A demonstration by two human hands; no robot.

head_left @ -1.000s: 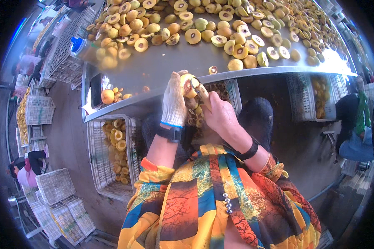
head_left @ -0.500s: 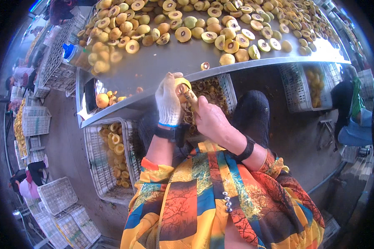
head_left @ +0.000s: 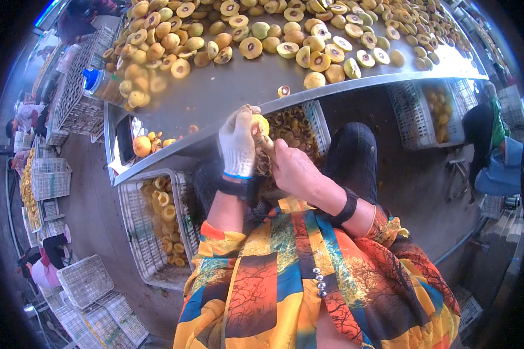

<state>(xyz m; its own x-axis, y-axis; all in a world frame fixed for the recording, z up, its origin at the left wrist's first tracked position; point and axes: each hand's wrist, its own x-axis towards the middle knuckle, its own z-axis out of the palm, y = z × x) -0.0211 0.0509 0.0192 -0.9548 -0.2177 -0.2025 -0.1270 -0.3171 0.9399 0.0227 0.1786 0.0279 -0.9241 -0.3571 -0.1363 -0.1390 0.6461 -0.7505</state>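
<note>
My left hand [head_left: 237,144], in a white knitted glove, is closed around a yellow peach half [head_left: 263,123] just below the table's front edge. The reddish pit area of the fruit faces my right hand. My bare right hand [head_left: 297,170] grips a short, narrow hand tool [head_left: 266,143], its tip against the cut face of the peach. The tip's exact shape is hidden. On the metal table [head_left: 227,87] ahead lie many halved peaches [head_left: 251,47], pits still in them. One small pit piece [head_left: 283,91] rests near the edge.
Below my hands stands a crate [head_left: 321,125] of scraps. A white crate [head_left: 135,227] of hollowed peach halves is at left, another crate [head_left: 410,125] at right. A blue-capped jar [head_left: 102,84] and a dark tray [head_left: 124,139] are at the table's left end. A person [head_left: 495,139] sits far right.
My hands stay together on the peach half; the tool has shifted slightly against the fruit. The whole view has tilted a little.
</note>
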